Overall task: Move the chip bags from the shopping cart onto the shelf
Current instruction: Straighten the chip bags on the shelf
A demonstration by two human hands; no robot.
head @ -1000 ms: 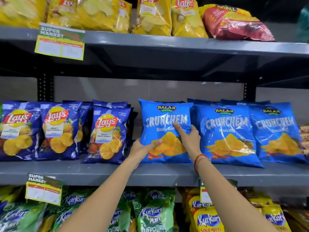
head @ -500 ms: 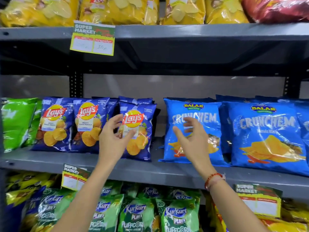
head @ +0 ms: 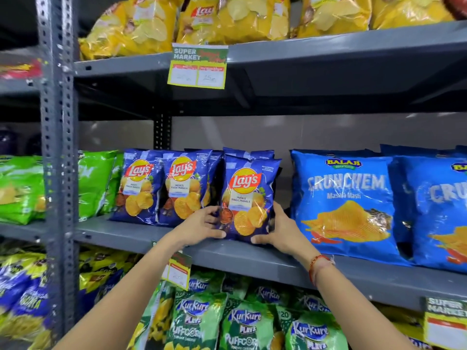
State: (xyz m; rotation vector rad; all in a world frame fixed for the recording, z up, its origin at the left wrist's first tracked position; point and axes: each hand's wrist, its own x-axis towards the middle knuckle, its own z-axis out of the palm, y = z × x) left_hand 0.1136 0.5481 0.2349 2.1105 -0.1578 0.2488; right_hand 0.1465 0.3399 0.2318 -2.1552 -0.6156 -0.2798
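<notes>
head view: your left hand (head: 202,227) and right hand (head: 280,232) each have a grip clamped on the lower edges of the upright lay's bag (head: 249,198), standing on the shelf (head: 252,256), centred between them, equally near both.

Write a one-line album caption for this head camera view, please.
Both hands, left hand and right hand, grip a blue Lay's bag on the grey shelf.

Glossy crinkled plastic Lay's bag (head: 249,198), matt grey painted metal shelf (head: 252,256), paper price tag (head: 198,65)
</notes>
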